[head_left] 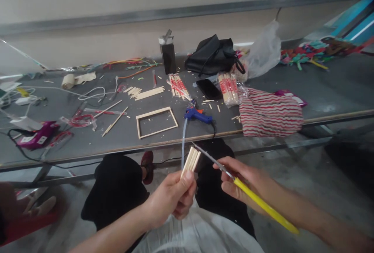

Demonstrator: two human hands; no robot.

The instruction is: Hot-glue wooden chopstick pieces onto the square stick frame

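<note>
While the left hand clamps sticks, lower centre, the right hand grips a yellow-handled tool; slipping might nick skin.

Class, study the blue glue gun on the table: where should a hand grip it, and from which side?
Probably take the glue gun by its handle, coming from the right. It lies on its side, handle pointing right, away from the glue stick that extends from its near end. The orange trigger is on the handle's far side, suiting a wrap-around grip.
</note>
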